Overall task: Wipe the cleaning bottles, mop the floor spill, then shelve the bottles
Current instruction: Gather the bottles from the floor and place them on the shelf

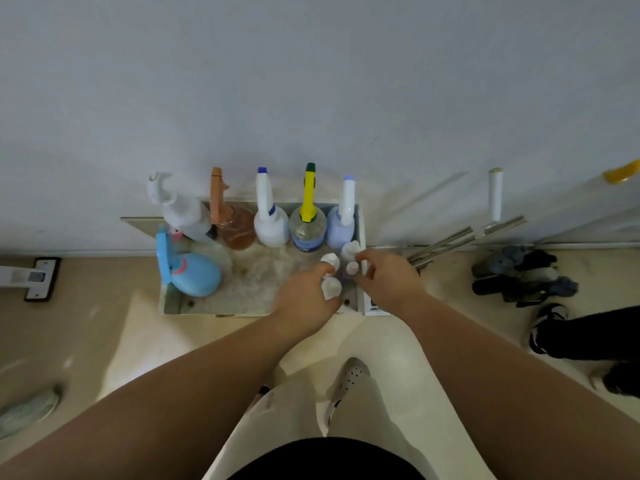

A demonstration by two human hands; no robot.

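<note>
Now shelving: my left hand [304, 299] grips small white-capped bottle [330, 287], right hand [388, 278] pinches second small bottle [351, 268], both on shelf [249, 292] under hands. I'd seat them upright, clear of sprayers [271, 226] beyond fingers.

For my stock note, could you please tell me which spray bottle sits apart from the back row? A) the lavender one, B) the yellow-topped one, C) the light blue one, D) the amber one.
C: the light blue spray bottle sits at the front left of the shelf, while the yellow-topped bottle, amber bottle and lavender bottle stand in the back row.
</note>
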